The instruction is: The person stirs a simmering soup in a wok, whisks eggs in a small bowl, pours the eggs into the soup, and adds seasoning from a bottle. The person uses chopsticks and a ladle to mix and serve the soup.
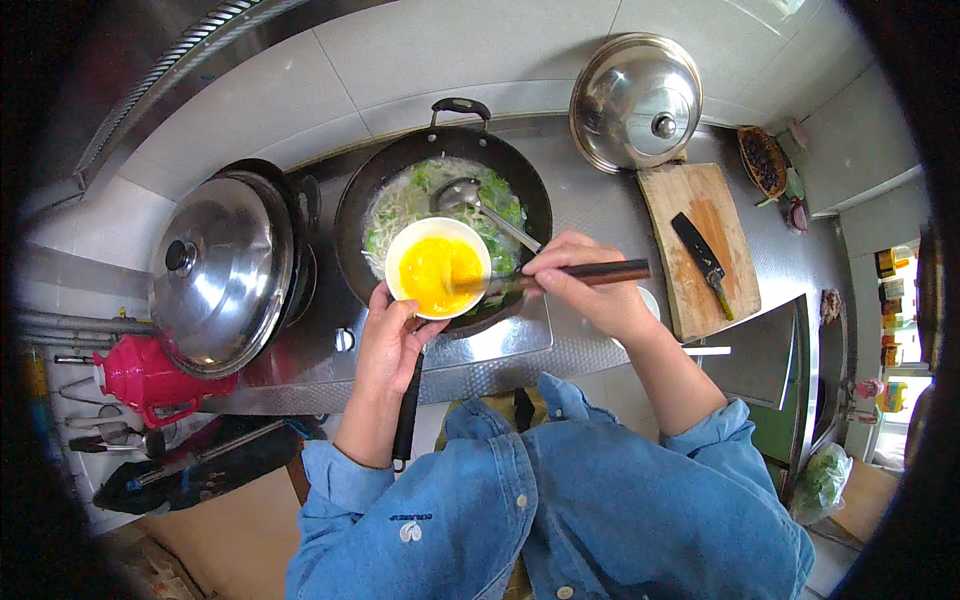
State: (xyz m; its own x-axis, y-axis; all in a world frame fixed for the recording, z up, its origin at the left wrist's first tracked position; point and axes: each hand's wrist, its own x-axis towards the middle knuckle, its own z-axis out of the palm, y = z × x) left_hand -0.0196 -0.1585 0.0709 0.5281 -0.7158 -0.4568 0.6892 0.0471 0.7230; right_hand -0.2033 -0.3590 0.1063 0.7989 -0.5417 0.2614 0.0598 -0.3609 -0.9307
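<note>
My left hand [388,337] holds a small white bowl [450,226] by its near side, above the front part of a black wok [517,161]. Yellow beaten egg [427,274] lies in the bowl. Dark wooden chopsticks [615,271] are gripped in my right hand [589,289], with their blurred lower ends in the egg. Noodles [390,225] and leafy greens [427,178] sit in pale broth inside the wok. A metal ladle [455,194] rests there too, its handle reaching toward my right hand; whether my fingers touch it, I cannot tell.
A covered pan with a domed steel lid [221,274] stands left, near a pink thermos jug [150,375]. Another steel lid [626,97] leans against the wall. Right, a cleaver [697,247] lies on a wooden cutting board [720,202]. The wok's black handle [407,412] juts toward me.
</note>
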